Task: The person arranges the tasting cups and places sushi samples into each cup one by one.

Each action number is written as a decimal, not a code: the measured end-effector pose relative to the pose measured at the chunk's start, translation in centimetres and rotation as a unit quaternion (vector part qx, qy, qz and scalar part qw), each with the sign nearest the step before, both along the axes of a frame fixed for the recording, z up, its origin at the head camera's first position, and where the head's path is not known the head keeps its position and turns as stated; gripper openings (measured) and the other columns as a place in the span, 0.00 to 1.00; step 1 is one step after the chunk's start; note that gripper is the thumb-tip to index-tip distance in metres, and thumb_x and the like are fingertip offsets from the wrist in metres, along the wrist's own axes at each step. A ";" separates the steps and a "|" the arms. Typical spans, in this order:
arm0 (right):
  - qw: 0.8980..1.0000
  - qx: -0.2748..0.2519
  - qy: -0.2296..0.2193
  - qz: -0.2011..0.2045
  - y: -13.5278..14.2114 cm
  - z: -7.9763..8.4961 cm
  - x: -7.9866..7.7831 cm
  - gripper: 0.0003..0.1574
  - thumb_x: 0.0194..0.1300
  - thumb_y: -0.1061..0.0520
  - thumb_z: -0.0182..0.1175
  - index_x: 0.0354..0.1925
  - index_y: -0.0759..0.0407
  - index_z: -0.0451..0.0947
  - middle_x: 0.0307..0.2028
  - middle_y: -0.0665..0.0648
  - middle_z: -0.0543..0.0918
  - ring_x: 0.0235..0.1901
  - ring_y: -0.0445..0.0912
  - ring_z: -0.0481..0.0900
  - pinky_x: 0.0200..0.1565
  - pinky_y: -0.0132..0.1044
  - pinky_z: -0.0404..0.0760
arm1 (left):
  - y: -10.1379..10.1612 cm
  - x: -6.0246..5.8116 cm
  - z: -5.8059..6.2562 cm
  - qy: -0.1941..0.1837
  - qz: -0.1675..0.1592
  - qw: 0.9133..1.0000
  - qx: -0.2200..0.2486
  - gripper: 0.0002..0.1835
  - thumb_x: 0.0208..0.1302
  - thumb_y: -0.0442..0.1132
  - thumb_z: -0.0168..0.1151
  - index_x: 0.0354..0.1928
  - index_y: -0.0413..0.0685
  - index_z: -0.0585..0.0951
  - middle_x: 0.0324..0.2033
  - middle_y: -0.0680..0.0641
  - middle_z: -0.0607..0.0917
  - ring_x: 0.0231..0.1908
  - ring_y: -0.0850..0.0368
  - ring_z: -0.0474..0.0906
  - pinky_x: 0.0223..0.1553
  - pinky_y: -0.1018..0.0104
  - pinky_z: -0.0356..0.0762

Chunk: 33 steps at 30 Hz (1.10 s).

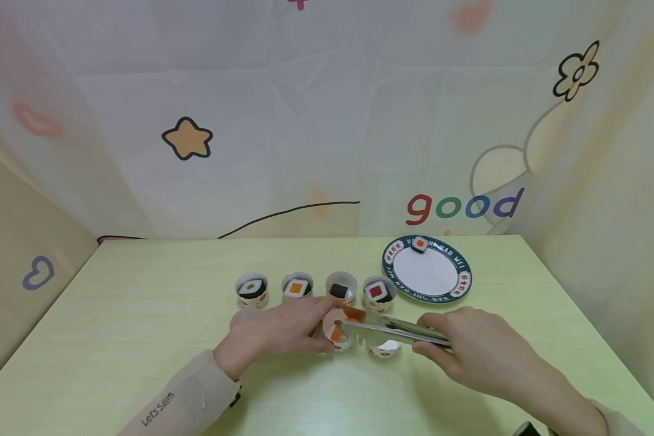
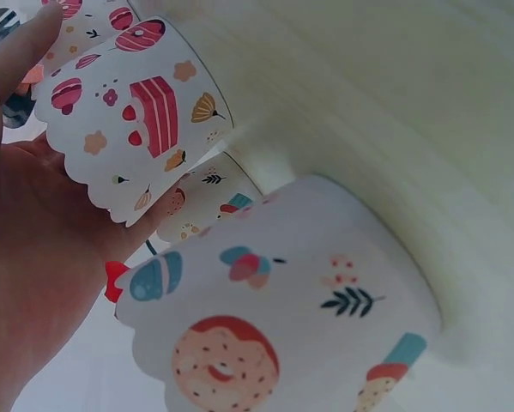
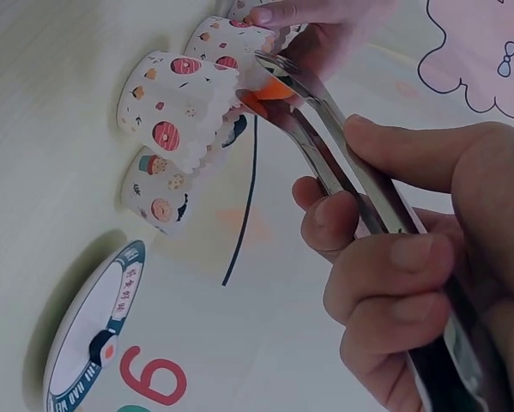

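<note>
My left hand (image 1: 283, 327) holds a paper cup (image 1: 338, 342) in the front row, thumb and fingers about its sides. In the left wrist view the hand lies against this cup (image 2: 136, 112), printed with cake and sweets. My right hand (image 1: 469, 345) grips metal tongs (image 1: 398, 332), pointed leftward at the held cup's mouth. An orange piece (image 3: 275, 88) shows between the tong tips; whether they pinch it is hard to tell. Right of the held cup is another cup (image 1: 386, 349), its inside partly hidden by the tongs.
Behind, a row of cups holds toy sushi pieces, among them one with a green centre (image 1: 251, 287), one yellow (image 1: 296, 287), one black (image 1: 339, 290) and one red (image 1: 377, 292). A plate (image 1: 427, 297) at back right bears one orange-centred sushi piece (image 1: 419, 244).
</note>
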State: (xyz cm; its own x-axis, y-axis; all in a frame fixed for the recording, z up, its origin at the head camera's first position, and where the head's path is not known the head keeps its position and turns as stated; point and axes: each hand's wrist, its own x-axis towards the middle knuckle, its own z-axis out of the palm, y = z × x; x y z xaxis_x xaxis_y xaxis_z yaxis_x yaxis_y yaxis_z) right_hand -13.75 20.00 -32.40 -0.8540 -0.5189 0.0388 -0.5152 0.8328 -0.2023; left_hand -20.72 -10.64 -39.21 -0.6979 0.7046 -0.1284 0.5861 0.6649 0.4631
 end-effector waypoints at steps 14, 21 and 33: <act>1.000 -0.002 -0.001 -0.005 -0.4 0.2 0.0 0.13 0.67 0.42 0.69 0.42 0.46 0.85 0.26 0.36 0.75 0.23 0.36 0.69 0.27 0.35 0.71 | -0.3 0.1 -0.1 -0.012 -0.010 0.999 0.028 0.33 0.67 0.50 0.71 0.71 0.64 0.69 0.35 0.63 0.79 0.31 0.66 0.77 0.35 0.68 0.77; 0.999 -0.013 0.039 0.024 -0.3 -0.3 0.3 0.09 0.68 0.43 0.69 0.38 0.44 0.83 0.23 0.35 0.72 0.22 0.35 0.67 0.25 0.35 0.69 | -0.3 0.1 -0.1 -0.003 -0.017 0.999 0.029 0.33 0.68 0.52 0.70 0.72 0.65 0.68 0.35 0.62 0.79 0.31 0.66 0.77 0.35 0.68 0.76; 0.999 -0.044 0.002 0.006 -0.6 -1.1 0.3 0.10 0.69 0.45 0.68 0.41 0.48 0.84 0.22 0.36 0.71 0.21 0.33 0.66 0.23 0.32 0.67 | -0.4 0.1 -0.2 0.007 -0.018 1.000 0.020 0.33 0.68 0.53 0.70 0.71 0.68 0.68 0.36 0.60 0.79 0.32 0.64 0.74 0.33 0.68 0.74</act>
